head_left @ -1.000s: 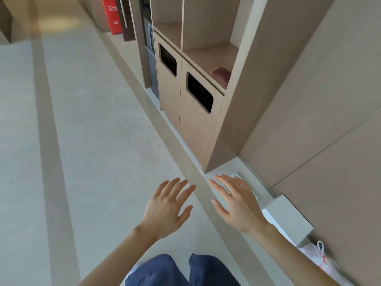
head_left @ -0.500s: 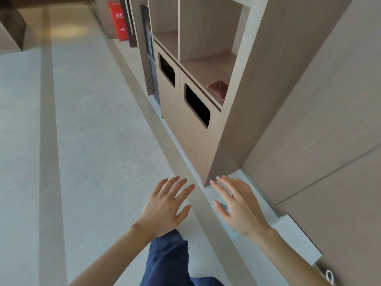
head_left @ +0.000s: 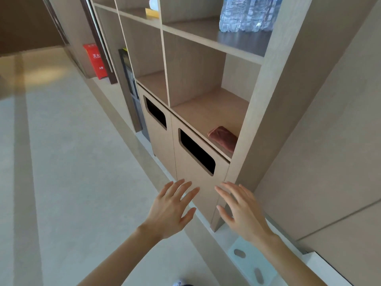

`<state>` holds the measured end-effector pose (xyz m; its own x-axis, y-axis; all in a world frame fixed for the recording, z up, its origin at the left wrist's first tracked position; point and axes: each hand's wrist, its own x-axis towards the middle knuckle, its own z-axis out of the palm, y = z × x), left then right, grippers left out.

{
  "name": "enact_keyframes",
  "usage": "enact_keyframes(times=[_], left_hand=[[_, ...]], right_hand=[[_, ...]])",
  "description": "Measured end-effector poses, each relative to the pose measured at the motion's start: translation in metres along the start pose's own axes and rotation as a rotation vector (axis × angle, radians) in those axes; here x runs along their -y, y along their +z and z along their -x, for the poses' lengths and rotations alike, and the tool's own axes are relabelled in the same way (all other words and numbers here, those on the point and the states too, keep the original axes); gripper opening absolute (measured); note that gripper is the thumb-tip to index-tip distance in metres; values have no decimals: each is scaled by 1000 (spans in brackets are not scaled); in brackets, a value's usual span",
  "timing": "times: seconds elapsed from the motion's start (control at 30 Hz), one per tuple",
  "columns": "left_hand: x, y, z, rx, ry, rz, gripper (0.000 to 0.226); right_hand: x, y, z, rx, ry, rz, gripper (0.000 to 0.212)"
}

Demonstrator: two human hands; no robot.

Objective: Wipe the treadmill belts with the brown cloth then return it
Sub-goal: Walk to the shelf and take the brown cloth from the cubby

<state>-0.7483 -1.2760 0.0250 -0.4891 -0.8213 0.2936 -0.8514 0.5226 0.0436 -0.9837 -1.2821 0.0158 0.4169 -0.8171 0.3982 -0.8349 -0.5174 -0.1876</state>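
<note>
Brown cloth (head_left: 223, 139) is folded into a thick, soft-looking rectangle on the lowest open shelf (head_left: 206, 112) of the pale wood-grain unit, at the shelf's near edge and tucked against the right upright. Under it are two flat cabinet doors, left door (head_left: 158, 145) and right door (head_left: 185, 168), each cut with a dark, round-cornered slot. Both hands are out front and empty: left hand (head_left: 169, 211) palm down with straight fingers spread wide, right hand (head_left: 245, 213) likewise fanned out. They hover side by side, close but apart, before the bottom of the right door. The cloth lies above and beyond them, well apart, closer to the right hand's side. High on the right there's a shrink-wrapped pack of clear water bottles (head_left: 247, 13), its labels unreadable. At far left, a red box (head_left: 95, 60) shows white characters, 灭火 legible at the top, the rest too small. At near right on the floor lies a pale, glassy slab (head_left: 251, 263) with two grey ovals.
</note>
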Motion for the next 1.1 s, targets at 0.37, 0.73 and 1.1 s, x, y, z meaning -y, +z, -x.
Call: enact_keyframes(times=[0.37,0.73,1.1], left_hand=[[92,50,-78,24,117,23,50],[169,88,-176,15,212,35,51],[194,136,-285,79,403,94,48]], right_hand=[[-25,45,-93,33,219,19,53],[-88,102,-188,29,345,-7,52],[-138,134,-224,303,793,230,71]])
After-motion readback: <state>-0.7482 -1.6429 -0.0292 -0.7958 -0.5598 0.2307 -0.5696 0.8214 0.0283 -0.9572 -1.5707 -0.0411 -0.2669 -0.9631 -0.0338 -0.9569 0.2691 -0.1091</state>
